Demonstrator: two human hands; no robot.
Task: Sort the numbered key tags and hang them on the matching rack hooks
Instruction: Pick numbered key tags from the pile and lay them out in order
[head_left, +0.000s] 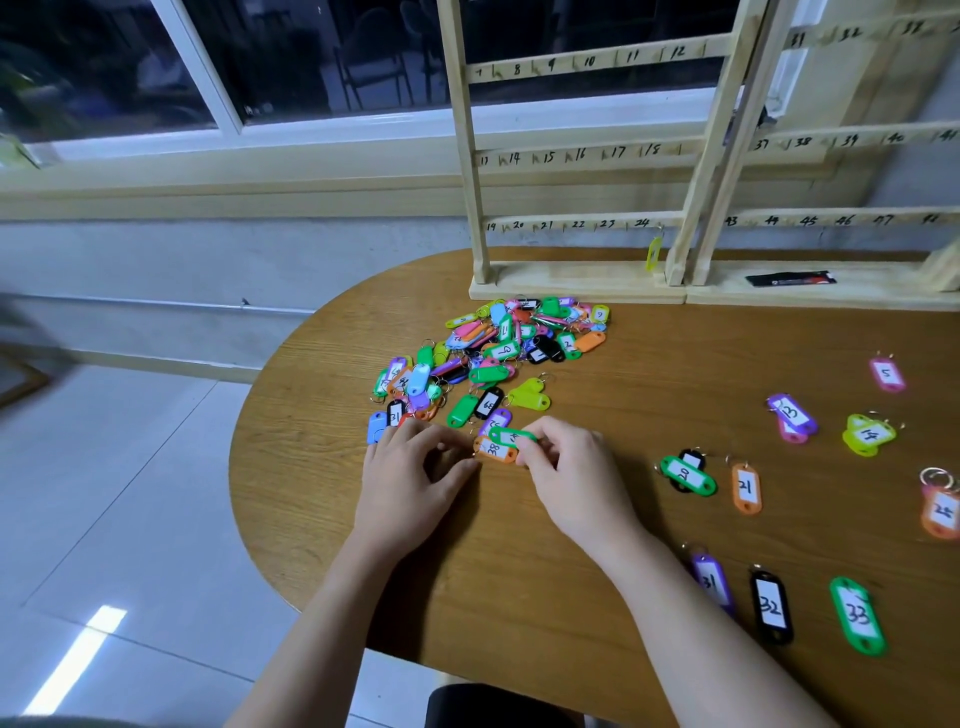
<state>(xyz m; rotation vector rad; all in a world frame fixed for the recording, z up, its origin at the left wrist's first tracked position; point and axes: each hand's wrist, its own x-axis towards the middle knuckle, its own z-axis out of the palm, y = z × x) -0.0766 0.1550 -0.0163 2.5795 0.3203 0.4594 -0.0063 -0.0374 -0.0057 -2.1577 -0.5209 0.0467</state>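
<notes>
The green tag sits pinched between the fingers of my right hand, lying partly over an orange tag marked 38 at the near edge of the heap. My left hand has its fingers curled down onto the surface with the fingertips at the orange tag's ring end; whether they actually grip it I cannot tell. The number on the green one is half hidden by my own fingers, so the sensible thing, I think, is to lift it free, turn its label fully up and read it before deciding where it goes. The rings probably snag on each other, so I would hold the orange tag down while drawing the green one away. To my right the sorted tags lie apart by number: 31, 32 and 33 in a near row, 21 further back. A tag in the thirties belongs with that near row. The rack stands behind the heap with only a yellow tag hanging near 24.
</notes>
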